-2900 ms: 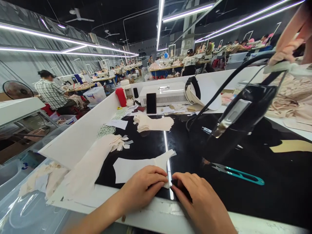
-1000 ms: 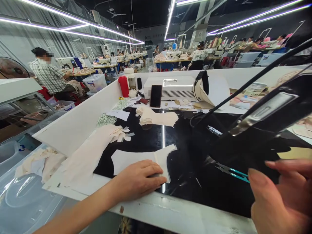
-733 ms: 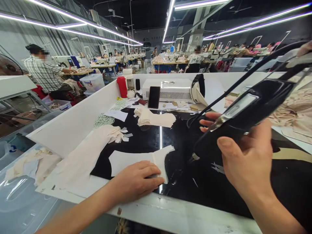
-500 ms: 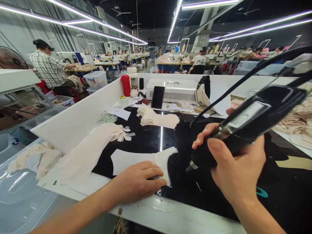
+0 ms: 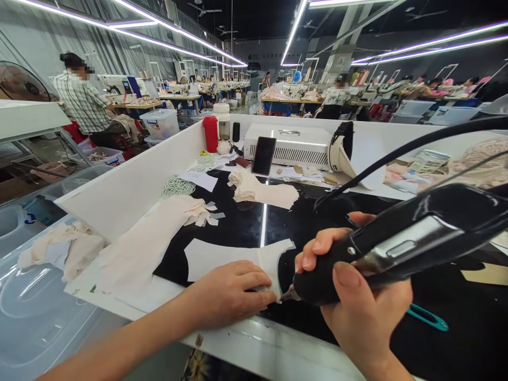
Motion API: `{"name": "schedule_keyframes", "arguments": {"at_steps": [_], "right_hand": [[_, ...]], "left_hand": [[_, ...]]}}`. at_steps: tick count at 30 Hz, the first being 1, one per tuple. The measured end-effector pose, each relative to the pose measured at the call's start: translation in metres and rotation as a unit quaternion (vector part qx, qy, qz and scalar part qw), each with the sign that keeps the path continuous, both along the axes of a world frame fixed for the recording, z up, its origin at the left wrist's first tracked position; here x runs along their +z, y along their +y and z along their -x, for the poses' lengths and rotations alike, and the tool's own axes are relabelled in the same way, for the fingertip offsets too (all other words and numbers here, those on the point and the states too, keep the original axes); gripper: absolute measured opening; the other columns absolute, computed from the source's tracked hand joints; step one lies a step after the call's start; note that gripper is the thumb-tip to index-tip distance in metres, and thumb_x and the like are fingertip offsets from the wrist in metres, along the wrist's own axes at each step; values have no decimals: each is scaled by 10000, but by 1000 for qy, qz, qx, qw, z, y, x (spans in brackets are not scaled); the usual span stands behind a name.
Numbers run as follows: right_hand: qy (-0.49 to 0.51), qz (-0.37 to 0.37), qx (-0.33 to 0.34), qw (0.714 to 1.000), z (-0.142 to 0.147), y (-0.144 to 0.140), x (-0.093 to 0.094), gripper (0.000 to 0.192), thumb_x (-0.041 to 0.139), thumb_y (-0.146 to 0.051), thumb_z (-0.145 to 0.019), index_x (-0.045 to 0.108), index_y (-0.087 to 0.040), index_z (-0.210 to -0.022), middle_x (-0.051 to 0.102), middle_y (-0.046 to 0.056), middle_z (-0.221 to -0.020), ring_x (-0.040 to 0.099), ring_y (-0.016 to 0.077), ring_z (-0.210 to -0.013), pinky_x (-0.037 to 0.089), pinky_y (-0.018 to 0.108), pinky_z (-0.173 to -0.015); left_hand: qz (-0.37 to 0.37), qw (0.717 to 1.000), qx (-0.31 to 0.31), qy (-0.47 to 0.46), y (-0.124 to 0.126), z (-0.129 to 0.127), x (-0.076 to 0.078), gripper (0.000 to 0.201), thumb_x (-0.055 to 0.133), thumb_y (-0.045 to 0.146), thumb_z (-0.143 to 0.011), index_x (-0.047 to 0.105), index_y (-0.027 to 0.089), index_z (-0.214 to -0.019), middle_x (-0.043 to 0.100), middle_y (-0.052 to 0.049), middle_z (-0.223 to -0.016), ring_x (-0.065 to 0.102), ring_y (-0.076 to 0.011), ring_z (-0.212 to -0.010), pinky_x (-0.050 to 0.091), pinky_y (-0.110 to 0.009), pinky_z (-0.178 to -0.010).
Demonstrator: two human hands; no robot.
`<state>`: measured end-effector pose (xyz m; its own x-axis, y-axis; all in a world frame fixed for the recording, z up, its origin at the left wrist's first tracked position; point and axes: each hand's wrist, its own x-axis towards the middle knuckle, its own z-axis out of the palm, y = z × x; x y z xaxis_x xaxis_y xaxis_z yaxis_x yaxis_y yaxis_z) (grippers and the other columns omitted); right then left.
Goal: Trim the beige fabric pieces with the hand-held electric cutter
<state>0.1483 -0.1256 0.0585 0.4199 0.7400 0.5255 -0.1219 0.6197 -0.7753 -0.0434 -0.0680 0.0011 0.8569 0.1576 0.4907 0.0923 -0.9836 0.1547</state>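
Note:
My left hand (image 5: pixel 234 293) lies flat on a white cut fabric piece (image 5: pixel 222 259), pressing its near right corner against the black tabletop (image 5: pixel 246 222). A black corded handheld tool (image 5: pixel 381 254) with a metal side plate and a narrow metal tip is wrapped in my right hand (image 5: pixel 357 301). Its tip touches or nearly touches the right edge of the fabric piece, close to my left fingertips. A teal looped tool (image 5: pixel 431 317) lies right of my right hand, partly hidden behind it.
Cream fabric stacks lie at the left (image 5: pixel 146 243) and farther back (image 5: pixel 264 190). Behind them are a phone (image 5: pixel 264 155), a white vented box (image 5: pixel 301 143) and a red cup (image 5: pixel 210 133). The tool's black cable (image 5: pixel 397 156) arcs across the right side. White walls (image 5: pixel 130 188) edge the table.
My right hand has brought the black tool left and down, so its tip is now at the fabric's edge. My left hand stays on the fabric. The view has shifted slightly.

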Motion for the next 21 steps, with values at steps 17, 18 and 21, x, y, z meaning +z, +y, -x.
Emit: {"name": "schedule_keyframes", "arguments": {"at_steps": [17, 18, 21], "right_hand": [[2, 7, -1, 1000, 2, 0, 0, 443, 856, -360, -904, 601, -295, -1260, 681, -39, -851, 654, 158, -619, 571, 320, -548], [5, 6, -8, 1000, 2, 0, 0, 440, 858, -364, -900, 605, -295, -1253, 681, -40, -846, 653, 160, -616, 568, 322, -549], [13, 4, -13, 1000, 3, 0, 1, 441, 865, -356, -890, 609, -296, -1245, 684, -41, -842, 655, 164, -616, 571, 330, -562]], "left_hand": [[13, 1000, -7, 8, 3, 4, -1, 205, 546, 170, -1105, 695, 162, -1245, 744, -107, -1164, 694, -221, -1119, 564, -354, -1072], [13, 1000, -6, 9, 3, 4, -1, 207, 545, 172, -1106, 693, 164, -1250, 744, -108, -1164, 696, -220, -1119, 566, -353, -1071], [12, 1000, -6, 7, 2, 4, -1, 207, 547, 175, -1106, 691, 163, -1255, 746, -107, -1167, 701, -226, -1115, 567, -357, -1069]]}}
